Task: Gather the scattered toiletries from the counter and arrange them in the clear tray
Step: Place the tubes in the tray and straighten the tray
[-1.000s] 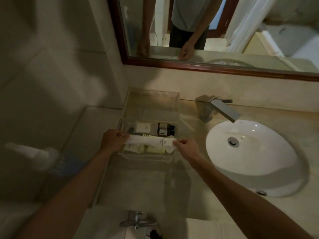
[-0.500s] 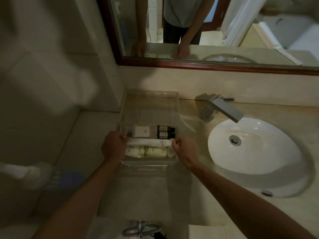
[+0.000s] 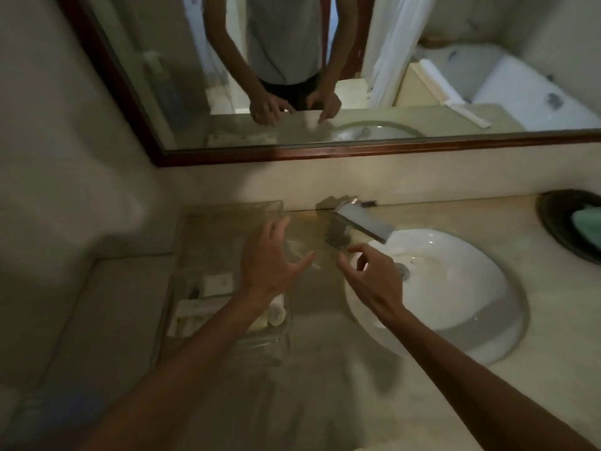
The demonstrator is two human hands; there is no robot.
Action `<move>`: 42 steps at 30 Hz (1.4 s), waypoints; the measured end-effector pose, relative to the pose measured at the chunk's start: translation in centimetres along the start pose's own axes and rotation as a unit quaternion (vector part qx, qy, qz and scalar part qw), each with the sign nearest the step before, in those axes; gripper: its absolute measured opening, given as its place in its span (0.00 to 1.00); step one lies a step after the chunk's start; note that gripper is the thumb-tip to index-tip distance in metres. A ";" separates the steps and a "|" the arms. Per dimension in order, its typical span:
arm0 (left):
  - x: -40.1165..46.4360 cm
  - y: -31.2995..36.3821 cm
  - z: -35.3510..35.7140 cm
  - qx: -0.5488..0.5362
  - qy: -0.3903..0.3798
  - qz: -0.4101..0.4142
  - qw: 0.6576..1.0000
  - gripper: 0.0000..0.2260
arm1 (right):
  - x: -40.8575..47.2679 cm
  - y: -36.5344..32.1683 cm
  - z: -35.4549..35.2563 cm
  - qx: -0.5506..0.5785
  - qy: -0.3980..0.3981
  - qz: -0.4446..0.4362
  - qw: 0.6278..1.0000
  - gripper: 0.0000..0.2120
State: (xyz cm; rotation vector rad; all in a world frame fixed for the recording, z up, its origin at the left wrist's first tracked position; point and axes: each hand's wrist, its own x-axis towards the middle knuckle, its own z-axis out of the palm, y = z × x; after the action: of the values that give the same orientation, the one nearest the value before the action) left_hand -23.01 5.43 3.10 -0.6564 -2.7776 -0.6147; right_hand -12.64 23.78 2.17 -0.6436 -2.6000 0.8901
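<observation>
The clear tray (image 3: 208,222) sits on the counter against the left wall. Its near part holds a white box (image 3: 218,284), a long white tube (image 3: 198,309) and pale bottles (image 3: 276,312) lying side by side. My left hand (image 3: 270,266) hovers above the tray's right side with fingers spread and nothing in it. My right hand (image 3: 370,278) is raised between the tray and the sink, fingers loosely curved, holding nothing. The frame is blurred by motion.
A chrome faucet (image 3: 354,226) stands behind a white oval sink (image 3: 455,288) on the right. A dark round dish (image 3: 553,222) with something green sits at the far right. A wood-framed mirror (image 3: 292,153) runs along the back wall.
Both hands have let go of the long white tube, which now lies in the tray. The hands rose and moved right, and the view shifted right.
</observation>
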 end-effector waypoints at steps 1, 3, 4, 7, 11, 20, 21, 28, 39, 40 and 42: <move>0.7 2.3 0.7 -0.009 -0.002 0.026 1.000 0.38 | 0.2 1.2 -1.9 -0.008 0.012 0.009 1.000 0.20; 1.6 6.9 2.4 -0.037 -0.023 0.065 0.997 0.39 | 0.5 4.2 -5.9 -0.024 0.021 0.052 0.998 0.20; 1.9 9.3 3.4 -0.050 -0.046 0.074 0.995 0.38 | 0.5 6.0 -7.9 -0.028 0.028 0.078 0.996 0.19; 2.3 16.7 6.4 -0.071 -0.090 0.105 0.988 0.33 | 0.1 11.9 -14.2 -0.054 0.061 0.128 0.988 0.19; 1.4 26.8 10.6 -0.094 -0.107 0.168 0.976 0.32 | -1.6 20.5 -22.5 -0.094 0.097 0.183 0.974 0.21; -2.4 47.7 21.3 -0.133 -0.141 0.249 0.949 0.32 | -4.7 40.1 -37.0 -0.142 0.110 0.290 0.940 0.21; -2.9 49.4 22.6 -0.141 -0.126 0.259 0.947 0.31 | -4.8 42.2 -37.9 -0.144 0.101 0.299 0.938 0.21; -4.6 57.4 30.4 -0.099 -0.156 0.309 0.933 0.33 | -2.0 53.9 -40.7 -0.136 0.007 0.294 0.946 0.20; -4.5 59.6 34.6 -0.048 -0.202 0.312 0.927 0.31 | 3.4 58.3 -37.6 -0.027 -0.061 0.312 0.948 0.21; -4.5 59.7 34.8 -0.044 -0.199 0.318 0.926 0.31 | 3.7 58.4 -37.5 -0.026 -0.059 0.315 0.947 0.20; -4.5 59.8 34.9 -0.039 -0.185 0.328 0.926 0.30 | 4.2 58.5 -37.4 -0.024 -0.063 0.318 0.946 0.19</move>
State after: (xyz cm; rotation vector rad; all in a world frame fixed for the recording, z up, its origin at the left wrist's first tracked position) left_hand 4.95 67.87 -8.57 -1.7730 -2.5798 -0.4832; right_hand 18.03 85.62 -6.29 -1.5401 -2.5504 1.0668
